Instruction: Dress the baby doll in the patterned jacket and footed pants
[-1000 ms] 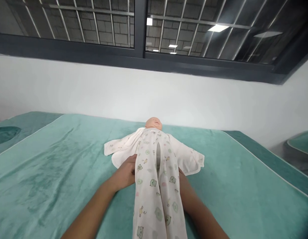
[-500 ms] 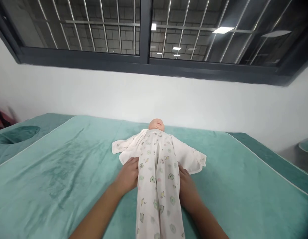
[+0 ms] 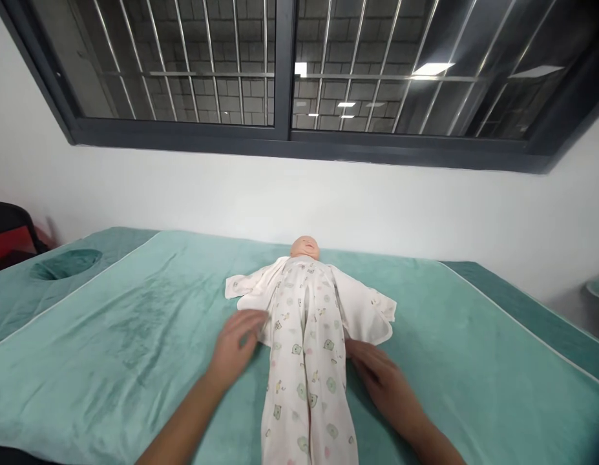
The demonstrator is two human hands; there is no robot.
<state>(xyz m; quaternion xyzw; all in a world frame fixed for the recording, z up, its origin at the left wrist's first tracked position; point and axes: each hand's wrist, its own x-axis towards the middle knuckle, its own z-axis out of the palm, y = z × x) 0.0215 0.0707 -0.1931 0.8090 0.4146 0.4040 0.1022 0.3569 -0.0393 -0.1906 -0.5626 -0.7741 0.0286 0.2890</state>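
Observation:
A baby doll (image 3: 304, 248) lies on its back, only its head showing. Patterned baby trousers (image 3: 304, 361) with green animal prints are spread from its neck down past the lower picture edge. From under them a white baby top (image 3: 364, 303) spreads out on both sides, its sleeves stretched wide. My left hand (image 3: 235, 349) is by the top's left lower edge, thumb and fingers apart in an arch, holding nothing. On the other side my right hand (image 3: 389, 384) has its fingers stretched toward the trousers' right edge. Whether its fingertips touch the cloth is hard to tell.
Green velvety covers (image 3: 148, 336) lie over the bed, with a round hole (image 3: 69, 263) at the far left. A white wall (image 3: 260, 194) and a barred, dark-framed window (image 3: 284, 132) rise behind. A red and black chair (image 3: 11, 239) stands at the left edge.
Both hands have drawn outward from under the trousers' sides, the fingers coming away from the cloth. The trousers lie flatter. The view has tilted up slightly.

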